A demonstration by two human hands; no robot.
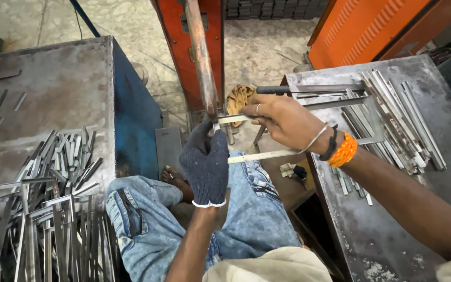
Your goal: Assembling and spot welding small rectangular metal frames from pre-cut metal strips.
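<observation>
Centrally in the frame, the gloved left hand pinches the end of a thin metal strip frame under the rusty bar, while the bare right hand grips the frame's upper strip between clenched fingers.

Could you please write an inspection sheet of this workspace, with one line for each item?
Surface: grey metal table at right, worn; second table at left.
Job's things: thin metal frame, held under rusty lever.
Clutter: metal strips on right table; strip pile at left.
Hands: left hand gloved, gripping; right hand bare, pinching frame.
Cables: blue cable on floor.
Surroundings: orange machine; yellow rag.
</observation>
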